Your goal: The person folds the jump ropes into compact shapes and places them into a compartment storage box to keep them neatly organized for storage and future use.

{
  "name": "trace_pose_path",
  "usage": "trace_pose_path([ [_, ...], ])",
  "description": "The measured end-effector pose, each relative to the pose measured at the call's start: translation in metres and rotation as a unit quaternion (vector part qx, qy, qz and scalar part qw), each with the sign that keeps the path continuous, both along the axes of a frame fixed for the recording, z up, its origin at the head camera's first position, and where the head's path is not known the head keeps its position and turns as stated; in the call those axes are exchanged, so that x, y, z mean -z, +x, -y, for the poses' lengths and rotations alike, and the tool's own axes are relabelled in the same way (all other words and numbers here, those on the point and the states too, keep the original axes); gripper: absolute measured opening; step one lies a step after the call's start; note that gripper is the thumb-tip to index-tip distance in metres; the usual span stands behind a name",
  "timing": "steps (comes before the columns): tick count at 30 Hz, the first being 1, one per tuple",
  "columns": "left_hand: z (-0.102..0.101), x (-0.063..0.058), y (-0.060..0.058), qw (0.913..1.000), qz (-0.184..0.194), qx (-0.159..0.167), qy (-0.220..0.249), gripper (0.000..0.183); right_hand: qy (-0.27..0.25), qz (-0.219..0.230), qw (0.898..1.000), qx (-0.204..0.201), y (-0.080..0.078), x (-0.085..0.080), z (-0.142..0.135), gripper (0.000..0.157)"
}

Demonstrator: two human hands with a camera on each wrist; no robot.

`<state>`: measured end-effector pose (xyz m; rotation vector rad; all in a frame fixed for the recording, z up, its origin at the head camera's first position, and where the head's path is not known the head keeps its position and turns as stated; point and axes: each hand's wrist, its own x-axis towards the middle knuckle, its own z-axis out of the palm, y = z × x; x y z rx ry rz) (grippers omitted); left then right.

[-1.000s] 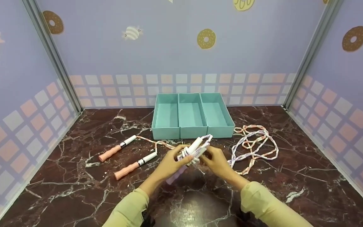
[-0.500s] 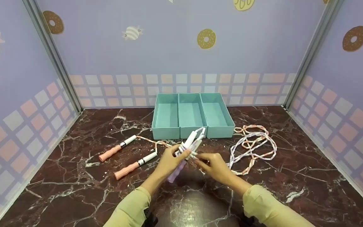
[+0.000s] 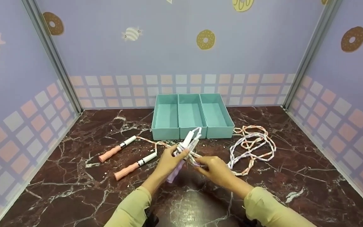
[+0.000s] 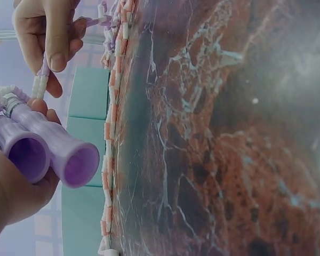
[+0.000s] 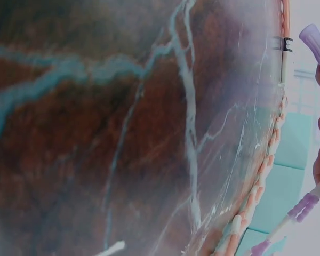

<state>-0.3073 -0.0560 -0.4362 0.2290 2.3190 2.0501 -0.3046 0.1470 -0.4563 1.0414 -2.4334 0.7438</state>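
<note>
My left hand (image 3: 168,162) grips both handles of a beaded jump rope, whose purple ends (image 4: 45,125) stick out below the palm in the left wrist view. White upper parts of the handles (image 3: 187,138) point up and away, with white and purple beaded rope wound around them. Just to the right, my right hand (image 3: 216,170) pinches a strand of that beaded rope (image 5: 304,205) beside the wrapped handles. More of the purple and white rope lies in loops on the table to the right. Fingertips of both hands are partly hidden by the beads.
A second jump rope has orange-and-white handles (image 3: 127,167) on the table at left. Its orange and white beaded cord (image 3: 251,165) shows again at right, under the purple loops. A teal box (image 3: 165,133) with three compartments stands at the back, before the patterned wall.
The handles have tilted more upright in my left hand. My right hand has moved from beside the handles' upper part down toward me, drawing a strand of rope to the right.
</note>
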Motion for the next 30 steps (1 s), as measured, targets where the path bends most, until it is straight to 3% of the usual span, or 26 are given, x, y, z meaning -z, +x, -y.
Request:
trace_pose_path([
  [6,0.0,0.001,-0.001,0.9998,-0.009,-0.007,-0.019,0.036,0.045,-0.047,0.998,0.003,0.0,-0.003,-0.005,0.017],
  [10,0.001,0.002,-0.002,0.9975,-0.033,-0.021,-0.059,0.034,0.071,-0.113,0.991,-0.009,0.001,-0.005,-0.008,0.013],
  [13,0.001,0.002,-0.002,0.9896,-0.066,-0.034,-0.123,0.031,0.083,-0.169,0.982,-0.024,0.002,-0.008,-0.009,0.014],
  [17,-0.001,0.002,-0.002,0.9725,-0.115,-0.044,-0.198,0.03,0.091,-0.218,0.971,-0.044,0.002,-0.015,-0.009,0.016],
  [22,-0.003,0.002,-0.003,0.9541,-0.165,-0.047,-0.246,0.03,0.097,-0.257,0.96,-0.056,0.002,-0.025,-0.011,0.018],
  [30,-0.003,0.002,0.0,0.9495,-0.165,0.005,-0.267,0.03,0.152,-0.288,0.941,-0.086,0.003,-0.041,-0.013,0.019],
])
